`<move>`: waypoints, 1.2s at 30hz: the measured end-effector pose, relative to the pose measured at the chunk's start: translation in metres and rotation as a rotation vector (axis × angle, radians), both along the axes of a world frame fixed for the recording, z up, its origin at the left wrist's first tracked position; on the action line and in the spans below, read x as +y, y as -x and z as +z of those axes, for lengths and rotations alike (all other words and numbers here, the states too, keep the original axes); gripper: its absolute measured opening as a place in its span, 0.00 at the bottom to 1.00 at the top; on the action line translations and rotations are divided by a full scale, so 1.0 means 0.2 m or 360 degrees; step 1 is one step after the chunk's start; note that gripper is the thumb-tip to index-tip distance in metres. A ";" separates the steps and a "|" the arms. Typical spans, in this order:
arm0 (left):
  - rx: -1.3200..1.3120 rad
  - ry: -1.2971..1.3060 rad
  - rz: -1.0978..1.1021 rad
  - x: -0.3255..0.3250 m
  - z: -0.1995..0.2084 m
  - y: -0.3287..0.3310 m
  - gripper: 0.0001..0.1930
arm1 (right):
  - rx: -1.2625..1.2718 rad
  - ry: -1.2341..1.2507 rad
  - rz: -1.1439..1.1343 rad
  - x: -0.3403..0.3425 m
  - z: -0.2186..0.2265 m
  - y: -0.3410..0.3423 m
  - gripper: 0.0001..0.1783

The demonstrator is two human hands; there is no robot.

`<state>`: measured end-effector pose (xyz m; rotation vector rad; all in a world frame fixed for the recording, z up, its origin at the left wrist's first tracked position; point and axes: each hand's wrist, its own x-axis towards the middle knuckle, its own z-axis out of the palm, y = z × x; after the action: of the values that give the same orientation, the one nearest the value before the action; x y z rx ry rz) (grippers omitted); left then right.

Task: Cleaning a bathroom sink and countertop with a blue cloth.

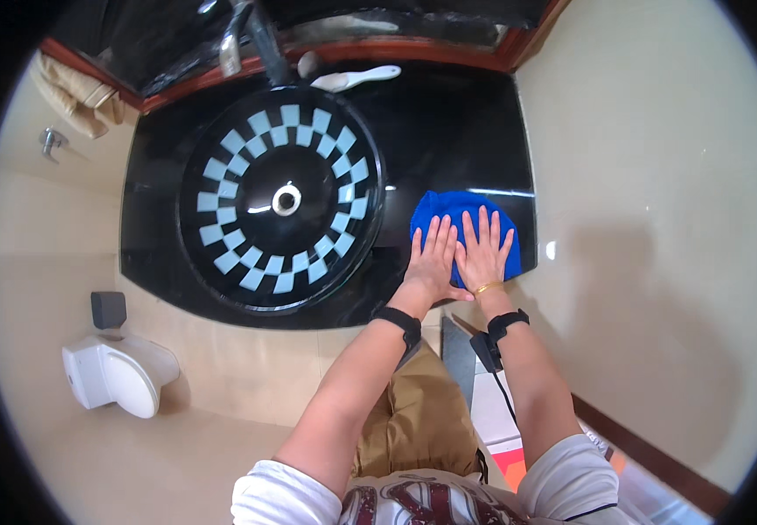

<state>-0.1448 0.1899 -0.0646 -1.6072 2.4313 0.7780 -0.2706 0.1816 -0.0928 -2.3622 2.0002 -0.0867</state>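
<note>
blue round-edged cloth (453,203) lies under hands (431,268) (484,258) on glossy counter (457,131).

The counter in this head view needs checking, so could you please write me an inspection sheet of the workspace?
Surface: glossy black counter; a round, checkered basin on its left.
Job's things: blue cloth, near the counter's right front edge.
Clutter: a white, long-handled tool behind the basin.
Hands: left hand and right hand side by side, open and flat on the cloth.
Cables: one black cable below the right wrist.
Surroundings: toilet at left; pale wall at right.
</note>
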 end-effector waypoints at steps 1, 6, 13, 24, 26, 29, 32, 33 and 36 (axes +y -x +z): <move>0.0016 0.0030 0.0021 0.07 -0.01 -0.04 0.64 | 0.0000 0.0020 0.0026 0.06 0.00 -0.04 0.31; 0.0157 0.0087 0.0201 0.44 -0.05 -0.28 0.63 | -0.0108 0.0089 0.0234 0.33 0.01 -0.29 0.30; 0.0157 0.0165 0.0662 0.88 -0.04 -0.57 0.58 | -0.0486 -0.0033 0.0652 0.57 -0.03 -0.65 0.26; 0.0300 0.0255 0.0439 0.61 -0.08 -0.54 0.45 | -0.0315 -0.0144 0.0729 0.26 0.09 -0.46 0.30; 0.0338 0.0225 0.0573 0.52 -0.08 -0.42 0.44 | -0.0274 -0.0120 0.0786 0.13 0.09 -0.39 0.30; 0.0396 0.0185 0.0601 0.34 -0.09 -0.32 0.43 | -0.0263 -0.0075 0.0849 -0.09 0.08 -0.33 0.29; 0.0482 0.0097 0.0740 0.14 -0.07 -0.22 0.43 | -0.0224 -0.0019 0.0947 -0.33 0.09 -0.30 0.27; 0.0462 0.0130 0.0765 0.08 -0.07 -0.21 0.44 | -0.0212 -0.0018 0.0986 -0.40 0.11 -0.30 0.27; 0.0499 0.0170 0.0877 -0.11 -0.09 -0.13 0.46 | -0.0197 -0.0035 0.1085 -0.61 0.10 -0.28 0.28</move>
<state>-0.1188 0.1685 -0.0835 -2.4107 2.2575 1.0574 -0.2145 0.0589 -0.0737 -2.7884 1.0525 -0.1740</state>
